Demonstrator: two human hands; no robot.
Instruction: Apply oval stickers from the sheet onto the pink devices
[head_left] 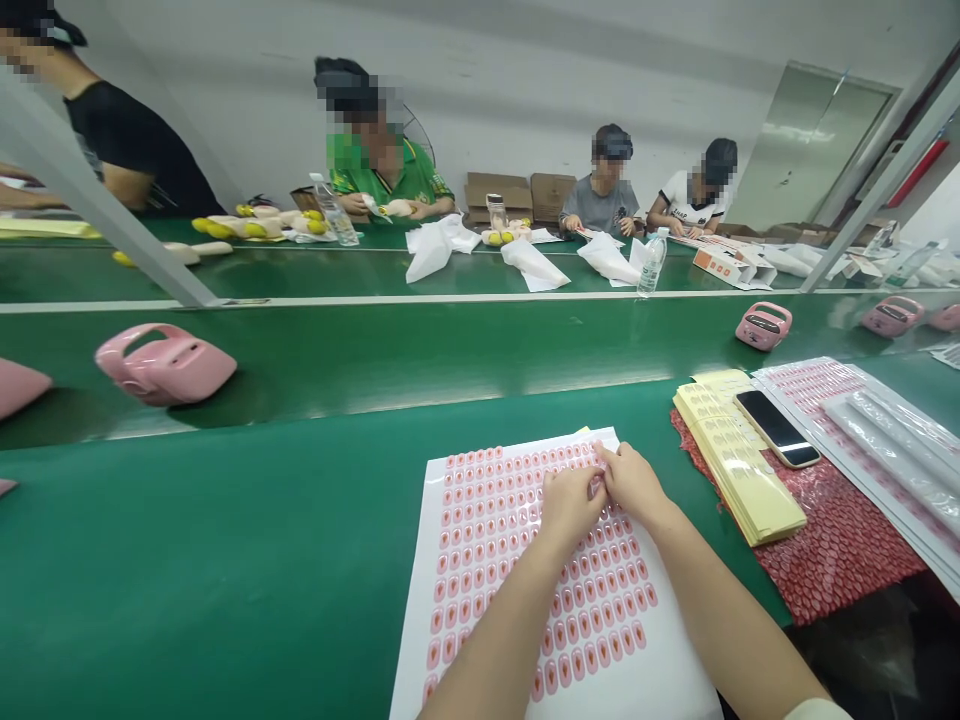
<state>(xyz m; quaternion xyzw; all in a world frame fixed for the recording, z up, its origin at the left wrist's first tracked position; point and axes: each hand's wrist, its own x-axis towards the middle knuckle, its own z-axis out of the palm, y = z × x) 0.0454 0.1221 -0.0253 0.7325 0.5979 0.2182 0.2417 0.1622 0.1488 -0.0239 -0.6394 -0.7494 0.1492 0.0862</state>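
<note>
A white sheet (pixel 600 690) printed with rows of small pink oval stickers (pixel 480 520) lies on the green table in front of me. My left hand (pixel 571 505) rests over the sheet's upper right part, its fingers closed in a pinch. Right beside it, my right hand (pixel 631 482) is closed too, with its fingertips close to the left ones at the sheet's top right rows. Whatever sits between the fingertips is too small and hidden to make out. A bit of yellow peeks out behind the sheet's top edge.
To the right, a yellow paper stack (pixel 739 465) and a phone (pixel 778 428) lie on red bubble wrap (pixel 840 540), near more sticker sheets (pixel 814 380). Pink handled devices (pixel 166 365) sit along the green belt (pixel 450 350). Several people work across it, behind slanted metal posts (pixel 112 190).
</note>
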